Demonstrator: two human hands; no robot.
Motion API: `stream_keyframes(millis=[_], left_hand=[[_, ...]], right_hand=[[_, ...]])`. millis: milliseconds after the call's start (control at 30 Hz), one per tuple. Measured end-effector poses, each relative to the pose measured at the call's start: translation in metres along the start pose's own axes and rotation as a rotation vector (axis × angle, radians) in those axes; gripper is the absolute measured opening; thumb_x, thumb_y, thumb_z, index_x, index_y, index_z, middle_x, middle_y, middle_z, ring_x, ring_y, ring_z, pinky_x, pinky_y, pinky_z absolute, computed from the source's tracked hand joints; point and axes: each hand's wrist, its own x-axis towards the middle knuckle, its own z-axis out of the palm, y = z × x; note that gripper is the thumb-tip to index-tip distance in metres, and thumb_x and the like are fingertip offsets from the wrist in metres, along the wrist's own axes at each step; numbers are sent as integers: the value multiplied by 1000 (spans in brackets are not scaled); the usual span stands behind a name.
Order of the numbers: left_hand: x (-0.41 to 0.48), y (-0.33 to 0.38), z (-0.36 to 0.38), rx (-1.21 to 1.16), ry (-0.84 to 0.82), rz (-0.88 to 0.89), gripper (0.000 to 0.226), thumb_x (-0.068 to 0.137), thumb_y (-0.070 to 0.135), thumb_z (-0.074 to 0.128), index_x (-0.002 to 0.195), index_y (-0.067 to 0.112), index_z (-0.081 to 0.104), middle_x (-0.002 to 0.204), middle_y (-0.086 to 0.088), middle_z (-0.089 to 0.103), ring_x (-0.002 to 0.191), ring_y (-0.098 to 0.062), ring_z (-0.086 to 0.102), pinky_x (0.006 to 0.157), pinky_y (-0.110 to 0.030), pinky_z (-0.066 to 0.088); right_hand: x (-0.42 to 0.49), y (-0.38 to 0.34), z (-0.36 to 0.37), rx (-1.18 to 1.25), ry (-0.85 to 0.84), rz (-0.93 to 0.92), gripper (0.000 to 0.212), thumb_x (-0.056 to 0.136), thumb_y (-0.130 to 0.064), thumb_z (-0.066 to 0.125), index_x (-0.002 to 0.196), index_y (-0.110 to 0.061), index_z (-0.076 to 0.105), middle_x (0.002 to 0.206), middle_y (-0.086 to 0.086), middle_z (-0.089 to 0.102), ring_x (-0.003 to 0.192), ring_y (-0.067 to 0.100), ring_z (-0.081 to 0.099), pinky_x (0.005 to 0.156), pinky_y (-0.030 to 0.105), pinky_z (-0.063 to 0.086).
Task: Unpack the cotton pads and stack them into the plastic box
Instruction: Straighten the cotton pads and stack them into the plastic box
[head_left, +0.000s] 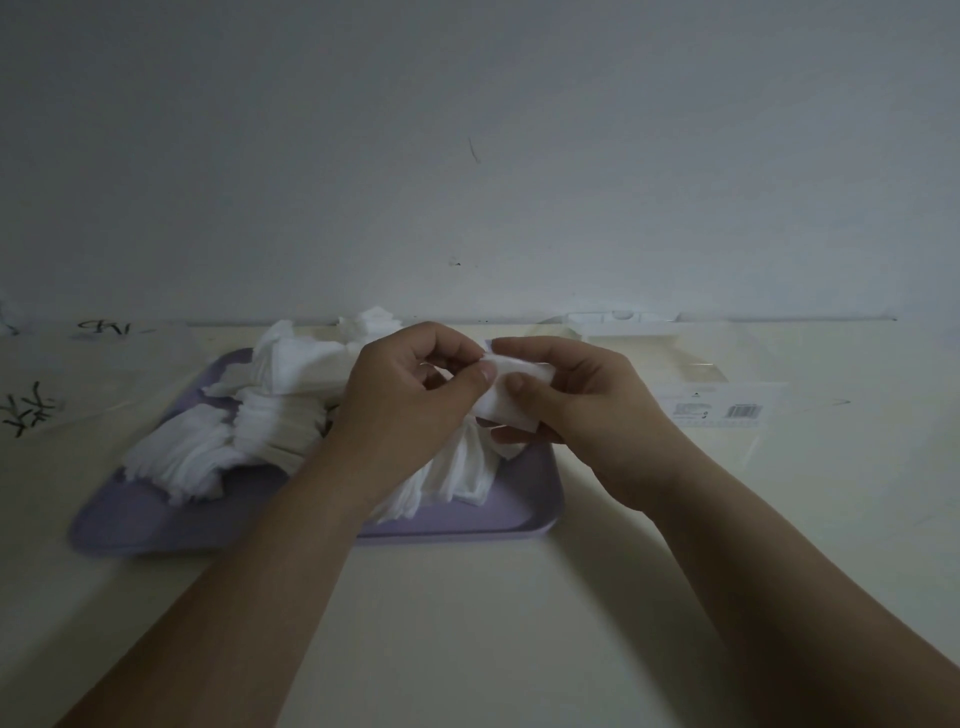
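Several white cotton pads (249, 436) lie in loose piles on a lilac tray (488, 512) in front of me. Above the tray's right side, both hands hold a small bunch of pads (511, 392). My left hand (410, 395) pinches the bunch's left end between thumb and curled fingers. My right hand (576, 410) grips its right part, thumb on top. A clear plastic box (691, 364) with a barcode label lies on the table to the right, behind my right hand; its inside is hard to make out.
A pale table (467, 623) runs back to a plain wall (467, 156). Black scribbles (26, 410) mark the table's left side. More pads (371, 319) are heaped at the tray's far edge by the wall.
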Motion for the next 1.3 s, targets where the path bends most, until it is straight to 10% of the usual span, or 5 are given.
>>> stream_keyframes(millis=[567,700,867,1100,1300], left_hand=[[4,1,-3,-127,-51,-224,1,94,13,75,94,14,76,68,-2,67,61,-14,57,61,-27,49],[8,-3,-10,107,-62,-103,21,93,7,72,95,27,76,82,6,74,68,-9,64,66,-26,56],[3,-4,-21,424,-512,-19,46,81,1,68,110,37,73,91,15,75,66,5,61,66,-11,47],[7,-11,-27,696,-468,28,33,72,22,62,97,42,74,90,12,69,80,-8,63,74,-36,56],[10,-17,-30,748,-391,87,16,81,20,68,84,35,73,82,11,65,71,-1,58,63,-22,43]], right_hand=[[3,0,-3,21,62,109,16,100,-2,66,113,3,74,101,26,78,86,35,76,83,41,65],[3,0,-1,72,136,128,10,101,-2,65,98,5,72,85,19,75,79,32,76,74,37,66],[2,0,0,96,188,157,14,99,0,63,106,11,67,100,32,75,89,41,78,76,40,65],[3,7,4,-90,264,153,10,102,-5,55,109,-1,60,94,26,76,76,41,77,70,52,66],[3,8,9,-72,233,152,14,106,-6,51,117,0,55,95,27,77,75,41,78,72,50,66]])
